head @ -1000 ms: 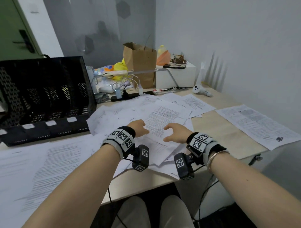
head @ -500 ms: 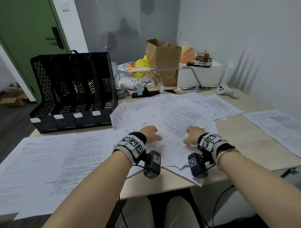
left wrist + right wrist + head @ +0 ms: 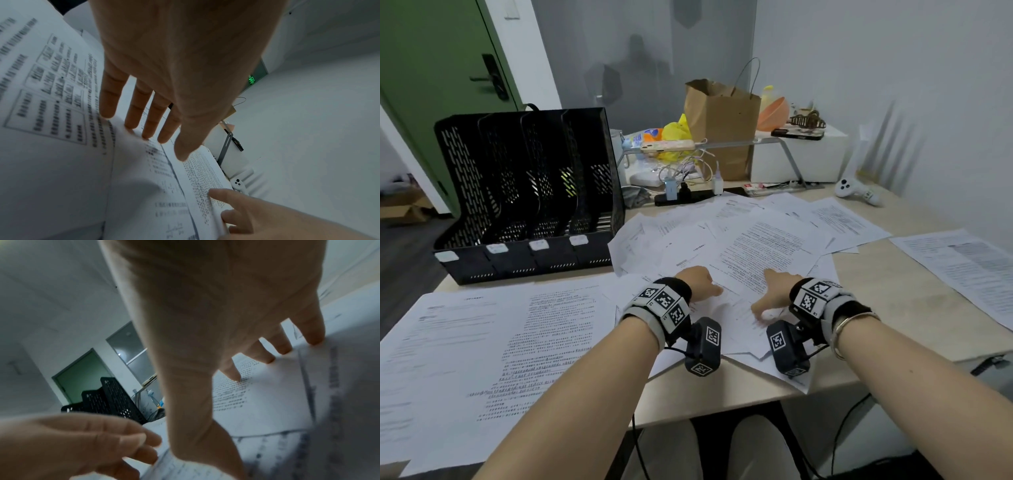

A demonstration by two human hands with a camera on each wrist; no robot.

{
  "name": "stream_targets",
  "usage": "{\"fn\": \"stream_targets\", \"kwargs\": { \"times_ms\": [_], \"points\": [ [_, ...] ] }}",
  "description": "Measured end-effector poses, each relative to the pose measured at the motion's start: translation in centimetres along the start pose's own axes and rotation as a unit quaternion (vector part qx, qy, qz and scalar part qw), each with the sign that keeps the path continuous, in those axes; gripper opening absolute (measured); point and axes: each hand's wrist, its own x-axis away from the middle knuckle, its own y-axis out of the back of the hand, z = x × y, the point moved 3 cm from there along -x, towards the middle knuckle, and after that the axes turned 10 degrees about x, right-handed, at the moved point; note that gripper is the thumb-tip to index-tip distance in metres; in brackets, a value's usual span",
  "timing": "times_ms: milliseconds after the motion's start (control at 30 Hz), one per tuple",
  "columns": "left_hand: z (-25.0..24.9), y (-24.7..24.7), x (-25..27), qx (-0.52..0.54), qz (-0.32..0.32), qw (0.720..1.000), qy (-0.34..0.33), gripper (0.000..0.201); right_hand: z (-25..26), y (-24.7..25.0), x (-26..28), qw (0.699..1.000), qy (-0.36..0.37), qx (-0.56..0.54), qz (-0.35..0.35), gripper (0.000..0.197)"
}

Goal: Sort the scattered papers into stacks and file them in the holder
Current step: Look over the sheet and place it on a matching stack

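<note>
Printed papers [image 3: 756,240] lie scattered and overlapping across the middle of the desk. The black mesh file holder [image 3: 524,192], with several upright slots, stands at the back left and looks empty. My left hand [image 3: 705,286] rests on the near part of the pile. Its fingers [image 3: 131,120] are straight, with the tips touching a sheet. My right hand [image 3: 767,291] lies a hand's width to its right on the same pile. Its spread fingertips [image 3: 269,359] press on a printed sheet [image 3: 257,402], and the thumb lies along the sheet's near edge.
Large printed sheets [image 3: 500,342] cover the desk's left front, and another sheet [image 3: 962,267] lies at the right edge. Behind the pile are a power strip with cables [image 3: 681,195], a brown paper bag [image 3: 722,123], a white box [image 3: 801,157] and a white controller [image 3: 856,192].
The head view has swung left and up, bringing the whole holder into sight. Both hands stay on the middle pile and have lowered onto the sheets.
</note>
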Motion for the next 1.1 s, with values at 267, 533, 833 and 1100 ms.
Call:
{"fn": "stream_targets", "kwargs": {
  "times_ms": [267,533,833,1100],
  "points": [
    [-0.9,-0.4,-2.9,0.055,-0.021,0.998,0.029,0.067,-0.8,0.1,-0.6,0.997,-0.026,0.022,-0.068,0.047],
    [-1.3,1.7,-6.1,-0.043,-0.060,0.993,0.094,0.080,-2.2,-0.1,-0.7,0.998,0.013,0.003,-0.056,0.062],
    [-2.1,0.8,-7.5,0.102,-0.016,0.992,0.076,0.045,-3.2,-0.2,-1.1,0.998,0.038,-0.010,-0.041,0.069],
    [-5.2,4.6,-5.0,0.197,-0.160,0.967,-0.023,0.011,-4.9,2.0,0.2,0.975,0.064,-0.200,-0.070,0.066]
  ]
}}
